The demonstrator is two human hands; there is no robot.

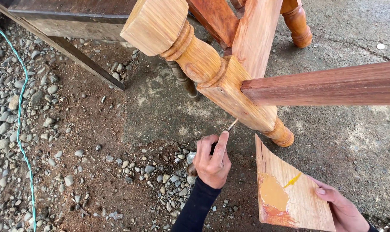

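The left hand (212, 161) pinches a thin applicator stick (232, 125) against the turned furniture leg (229, 92), while the right hand (343, 208), fingers closed, grips a wood offcut (304, 202) carrying tan filler (273, 193).

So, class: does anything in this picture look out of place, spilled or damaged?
Nothing looks damaged. The yellow-tan paste is smeared on the wooden board the right hand holds, not spilled. The left hand holds a small tool at the turned wooden leg.

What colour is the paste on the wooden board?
Ochre-yellow paste, on the board; head view.
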